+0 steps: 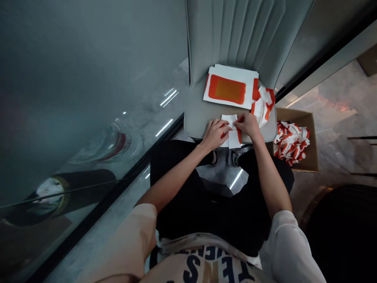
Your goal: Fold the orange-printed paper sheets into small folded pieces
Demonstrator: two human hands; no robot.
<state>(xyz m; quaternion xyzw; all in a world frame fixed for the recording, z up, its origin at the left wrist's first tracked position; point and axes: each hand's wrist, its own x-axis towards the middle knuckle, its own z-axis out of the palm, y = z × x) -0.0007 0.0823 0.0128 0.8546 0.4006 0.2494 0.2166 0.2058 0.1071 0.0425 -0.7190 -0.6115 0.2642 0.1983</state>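
A small white paper with red edges (232,131) lies partly folded at the front of a grey chair seat (197,114). My left hand (214,133) presses on the paper's left side with its fingers curled. From the right, my right hand (248,124) pinches the paper's upper edge. Behind them on the seat sits a stack of flat white sheets with an orange-red rectangle (228,89). A few folded red-and-white papers (263,104) lie at the seat's right edge.
A cardboard box (306,118) with several folded red-and-white papers (291,142) stands on the floor right of the chair. A glass wall (88,98) runs along the left. My legs in black trousers (206,196) are under the seat's front.
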